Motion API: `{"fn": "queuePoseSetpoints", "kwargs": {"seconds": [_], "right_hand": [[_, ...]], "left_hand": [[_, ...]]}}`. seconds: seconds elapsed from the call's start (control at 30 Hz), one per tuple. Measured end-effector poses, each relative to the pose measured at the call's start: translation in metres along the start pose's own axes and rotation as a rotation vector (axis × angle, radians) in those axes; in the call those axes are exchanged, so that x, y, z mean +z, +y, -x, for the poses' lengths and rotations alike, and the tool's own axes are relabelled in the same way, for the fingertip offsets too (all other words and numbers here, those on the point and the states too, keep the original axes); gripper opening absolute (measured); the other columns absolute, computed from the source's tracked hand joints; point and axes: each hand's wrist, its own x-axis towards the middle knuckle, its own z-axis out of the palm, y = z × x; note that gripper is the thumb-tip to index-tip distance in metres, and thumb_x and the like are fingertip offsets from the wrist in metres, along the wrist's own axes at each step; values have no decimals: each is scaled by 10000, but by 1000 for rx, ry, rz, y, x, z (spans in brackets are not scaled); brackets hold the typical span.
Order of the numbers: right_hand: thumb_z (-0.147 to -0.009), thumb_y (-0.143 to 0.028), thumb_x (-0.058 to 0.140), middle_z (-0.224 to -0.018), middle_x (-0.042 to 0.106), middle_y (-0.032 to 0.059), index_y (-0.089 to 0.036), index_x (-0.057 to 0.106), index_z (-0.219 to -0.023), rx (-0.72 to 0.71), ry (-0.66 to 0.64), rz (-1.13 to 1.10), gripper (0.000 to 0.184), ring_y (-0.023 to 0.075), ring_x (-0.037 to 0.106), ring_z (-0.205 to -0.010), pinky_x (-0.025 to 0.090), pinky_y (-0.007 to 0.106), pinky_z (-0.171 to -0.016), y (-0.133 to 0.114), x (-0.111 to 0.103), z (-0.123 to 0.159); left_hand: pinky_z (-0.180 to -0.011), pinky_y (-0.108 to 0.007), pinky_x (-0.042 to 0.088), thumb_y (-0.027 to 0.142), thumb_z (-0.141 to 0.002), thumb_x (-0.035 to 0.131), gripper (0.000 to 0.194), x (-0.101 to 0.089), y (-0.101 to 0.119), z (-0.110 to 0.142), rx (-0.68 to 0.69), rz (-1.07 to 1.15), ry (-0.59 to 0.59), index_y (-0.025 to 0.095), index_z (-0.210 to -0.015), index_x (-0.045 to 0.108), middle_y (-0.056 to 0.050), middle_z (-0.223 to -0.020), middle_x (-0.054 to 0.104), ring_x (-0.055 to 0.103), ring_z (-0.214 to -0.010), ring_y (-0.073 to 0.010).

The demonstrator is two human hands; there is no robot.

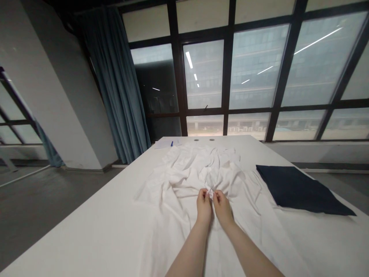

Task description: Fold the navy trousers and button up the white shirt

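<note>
A large white cloth (184,181), rumpled and full of folds, is spread over the middle of the white table. Both hands are close together near its centre. My left hand (204,204) pinches a gathered bit of the fabric between thumb and fingers. Just to its right, my right hand (222,204) pinches the same bunched spot. Creases fan outward from where the fingertips meet. Whether the cloth is a garment or a sheet, I cannot tell.
To the right on the white table (95,223) lies a folded dark navy cloth (300,188). Papers (163,144) and a blue pen (172,144) are at the far left end. Beyond stand a blue curtain (115,84), a grey pillar (72,88) and large windows.
</note>
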Motion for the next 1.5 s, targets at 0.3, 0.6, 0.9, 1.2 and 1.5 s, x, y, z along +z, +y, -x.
{"fn": "queuePoseSetpoints", "kwargs": {"seconds": [0.3,0.6,0.9,1.2,1.5], "right_hand": [[-781,-335,364,-645,538,4,-191,497,-760,-60,-76,-140,197,140,510,-588,414,246,-565,6,-4,0],[-757,-386,438,-689,553,21,-172,511,-810,-1,-121,-229,232,149,530,-655,428,256,-631,7,-7,0],[-724,-425,488,-585,540,-4,-174,519,-726,27,-102,-263,253,132,506,-546,419,234,-518,1,-11,-2],[-725,-427,478,-642,542,-3,-184,519,-759,109,-141,-409,249,136,526,-588,444,244,-530,9,-8,-6],[-700,-314,536,-655,590,21,-160,557,-705,75,-188,-435,155,142,555,-621,438,257,-597,5,-13,-7]], "left_hand": [[-553,-193,347,318,-718,488,152,-8,6,-2,47,62,-122,168,-692,494,32,-606,466,434,-569,-91],[-525,-189,334,353,-675,542,209,-11,-10,-11,-47,207,-210,154,-728,505,36,-596,483,422,-523,-73],[-563,-205,369,330,-690,530,187,-8,-2,-4,27,113,-171,146,-723,537,5,-635,540,474,-580,-100],[-565,-205,371,332,-668,561,184,-10,-4,-7,8,112,-176,152,-708,556,16,-617,555,480,-555,-91],[-569,-215,374,332,-635,581,196,-11,-4,-10,-13,162,-106,150,-704,555,13,-608,556,489,-564,-100]]}}
